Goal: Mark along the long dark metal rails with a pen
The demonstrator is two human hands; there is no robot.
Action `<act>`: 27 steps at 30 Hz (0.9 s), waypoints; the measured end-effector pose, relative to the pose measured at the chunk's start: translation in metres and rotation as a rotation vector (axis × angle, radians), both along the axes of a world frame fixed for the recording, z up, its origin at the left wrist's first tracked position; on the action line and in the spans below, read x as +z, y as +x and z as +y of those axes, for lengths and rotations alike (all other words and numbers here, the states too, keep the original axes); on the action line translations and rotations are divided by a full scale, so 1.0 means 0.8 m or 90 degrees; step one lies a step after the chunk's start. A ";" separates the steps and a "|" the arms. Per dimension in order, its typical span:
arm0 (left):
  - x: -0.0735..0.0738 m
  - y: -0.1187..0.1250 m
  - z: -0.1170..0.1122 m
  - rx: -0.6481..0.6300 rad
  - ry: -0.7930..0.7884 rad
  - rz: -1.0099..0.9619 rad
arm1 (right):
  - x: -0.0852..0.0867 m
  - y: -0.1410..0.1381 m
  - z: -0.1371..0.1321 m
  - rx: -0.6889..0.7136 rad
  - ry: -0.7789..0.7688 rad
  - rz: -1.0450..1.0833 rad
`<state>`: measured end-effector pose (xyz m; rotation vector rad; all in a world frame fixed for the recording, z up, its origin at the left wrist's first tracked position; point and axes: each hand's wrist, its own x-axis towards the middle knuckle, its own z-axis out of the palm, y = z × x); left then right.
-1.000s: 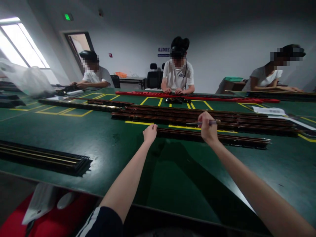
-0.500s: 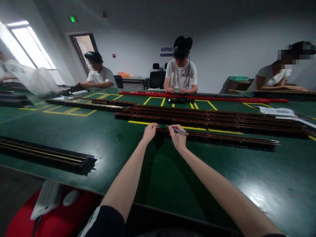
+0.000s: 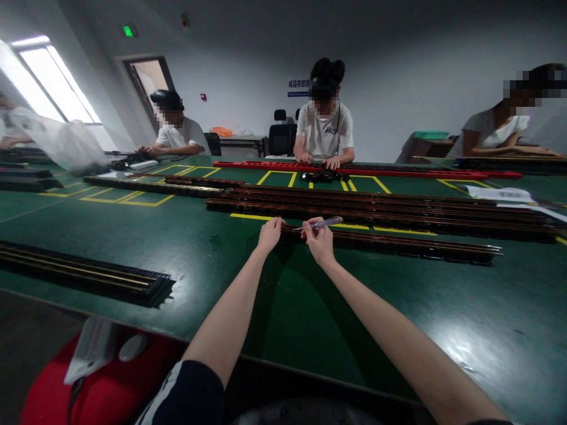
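My right hand is closed around a small screwdriver with a clear purplish handle. Its thin shaft points left and down toward a long dark strip with copper-coloured edges. At the left end of that strip, my left hand has its fingers closed on it; the fingertips are partly hidden. Whether the screwdriver's tip touches the strip I cannot tell. Just beyond both hands lies a bundle of similar long strips.
A green table with yellow tape marks carries everything. More dark strips lie at the near left. Across the table a person works at a red rail. Other people sit left and right. Papers lie at the right.
The screwdriver has tilted, its handle end rising and its tip now angled down toward the strip. My left hand stays at the strip's end. The view has shifted slightly.
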<state>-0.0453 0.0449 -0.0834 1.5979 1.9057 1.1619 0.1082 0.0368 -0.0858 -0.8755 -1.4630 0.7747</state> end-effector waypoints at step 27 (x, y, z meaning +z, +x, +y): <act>-0.002 0.001 0.003 0.017 0.000 0.034 | -0.009 0.002 0.008 0.120 -0.013 -0.021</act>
